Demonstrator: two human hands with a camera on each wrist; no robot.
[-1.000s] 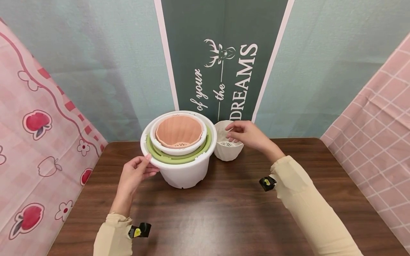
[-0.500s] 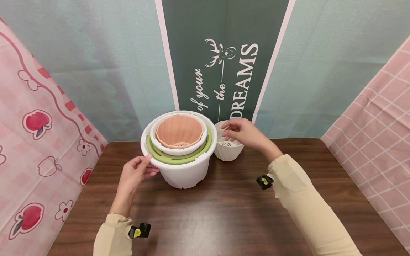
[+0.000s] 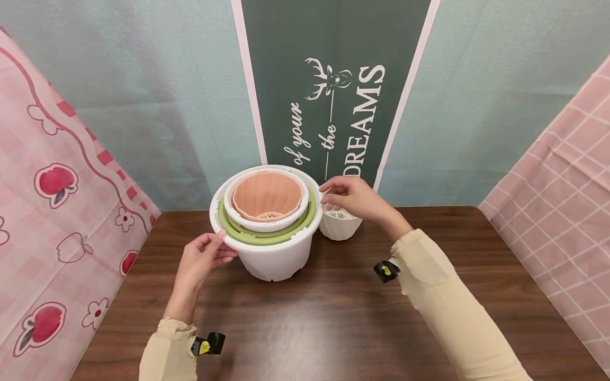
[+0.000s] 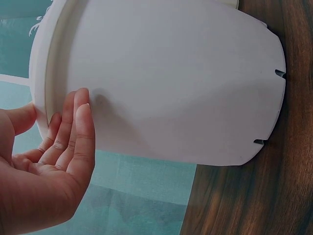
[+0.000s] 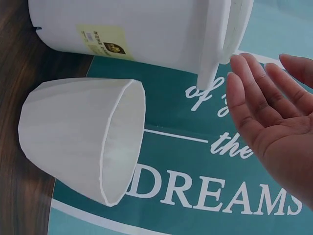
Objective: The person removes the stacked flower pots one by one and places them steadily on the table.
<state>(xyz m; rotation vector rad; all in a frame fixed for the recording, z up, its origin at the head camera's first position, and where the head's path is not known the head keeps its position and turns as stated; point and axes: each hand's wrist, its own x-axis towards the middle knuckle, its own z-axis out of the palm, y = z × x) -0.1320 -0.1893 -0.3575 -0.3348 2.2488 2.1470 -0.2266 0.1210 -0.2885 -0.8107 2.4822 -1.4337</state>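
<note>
A large white flowerpot (image 3: 274,263) stands on the table, with a green pot (image 3: 261,240), a smaller white pot (image 3: 263,226) and a peach fluted pot (image 3: 267,194) nested inside it. My left hand (image 3: 196,262) pinches the large pot's rim at its left, thumb on the lip and fingers below it along the wall (image 4: 171,73). Close by the rim's right side hovers my right hand (image 3: 359,201), fingers loosely extended and holding nothing. Beneath it, a small white faceted pot (image 3: 339,229) with drainage holes stands beside the large one, partly covered by that hand.
The brown wooden table (image 3: 305,328) meets a teal and green printed cloth (image 3: 410,159) right behind the pots. Pink patterned cloths hang at the left (image 3: 62,227) and right (image 3: 557,211). A label (image 5: 105,41) shows on the large pot's far side.
My right hand has drifted left, from over the small white pot to near the large pot's rim. The left hand and the pots hold still.
</note>
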